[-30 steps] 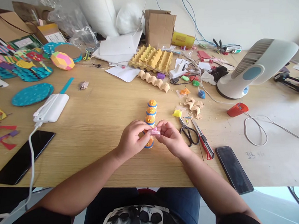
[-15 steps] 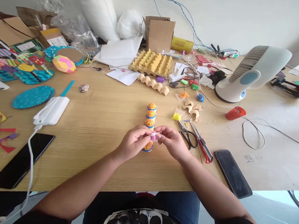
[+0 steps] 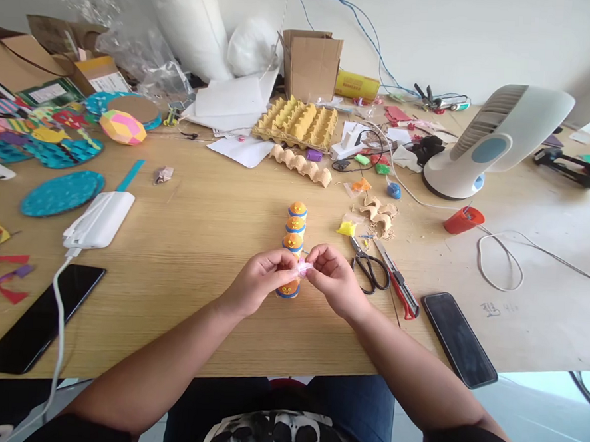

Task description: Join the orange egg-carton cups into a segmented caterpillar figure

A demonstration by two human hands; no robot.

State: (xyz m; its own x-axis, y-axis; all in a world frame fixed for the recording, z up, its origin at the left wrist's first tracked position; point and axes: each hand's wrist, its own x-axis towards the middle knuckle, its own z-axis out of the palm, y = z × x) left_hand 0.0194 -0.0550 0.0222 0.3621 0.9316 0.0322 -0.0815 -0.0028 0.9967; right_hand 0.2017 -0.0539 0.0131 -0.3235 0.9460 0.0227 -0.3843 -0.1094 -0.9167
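Between my two hands is a small pink packet in clear wrapping, its contents too small to make out. My left hand pinches its left side with thumb and fingertips. On the other side, my right hand pinches the packet's right edge. Under and beyond the hands runs a row of orange-and-blue egg-carton cups with little faces, standing on the table; my fingers hide part of the row.
To the right lie black scissors, a red utility knife, a yellow clay packet and a phone. A power bank lies left. Behind are an egg tray and a white fan.
The pink packet is turned slightly between my fingertips, and more of its pale wrapping shows. Both hands stay in nearly the same place; the whole view shifts a little.
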